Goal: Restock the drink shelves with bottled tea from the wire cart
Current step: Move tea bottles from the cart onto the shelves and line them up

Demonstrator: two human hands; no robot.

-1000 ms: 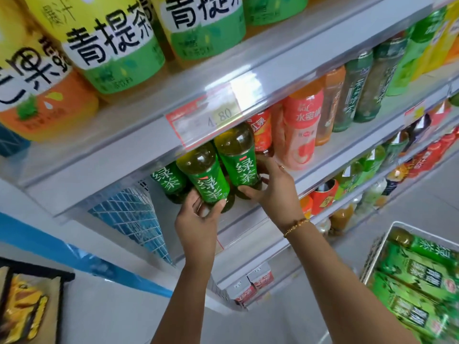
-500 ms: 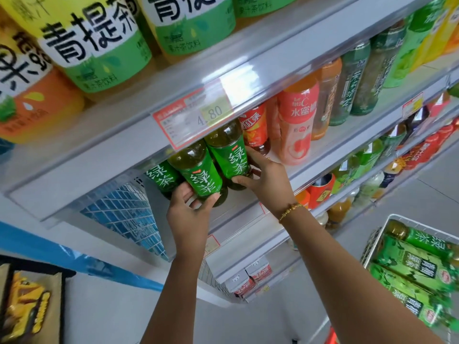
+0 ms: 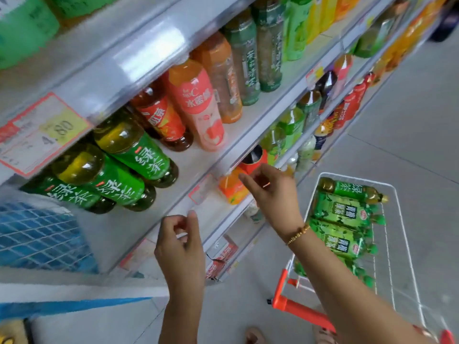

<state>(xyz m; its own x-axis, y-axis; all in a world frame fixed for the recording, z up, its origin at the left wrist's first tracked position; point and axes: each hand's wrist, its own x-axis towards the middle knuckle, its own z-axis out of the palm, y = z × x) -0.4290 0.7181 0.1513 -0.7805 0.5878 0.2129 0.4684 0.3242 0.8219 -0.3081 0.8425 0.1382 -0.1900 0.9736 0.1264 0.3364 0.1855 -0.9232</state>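
Trouble, as I judge it, would come from the next reach. The three green tea bottles (image 3: pixel 134 151) stand touching one another at the left end of the shelf (image 3: pixel 196 162). Just beside them is a red tea bottle (image 3: pixel 161 117). If I bring another bottle up carelessly and clip one, it could rock the whole cluster or roll one toward the lip. My right forearm also crosses above the wire cart (image 3: pixel 356 177), so a bump there might shove the cart away across the smooth floor.

My left hand (image 3: pixel 181 244) hangs below the shelf edge with its fingers loosely curled, gripping nothing. My right hand (image 3: pixel 270 192) hovers between shelf and cart, also loosely curled and empty, clear of every bottle.

Counting: three green tea bottles are on the shelf. One matching bottle (image 3: pixel 352 191) lies in the cart. Below it lie two leaf-printed green bottles (image 3: pixel 345 212) that I can see plainly. Possibly one or two more are underneath, but my arm hides them.
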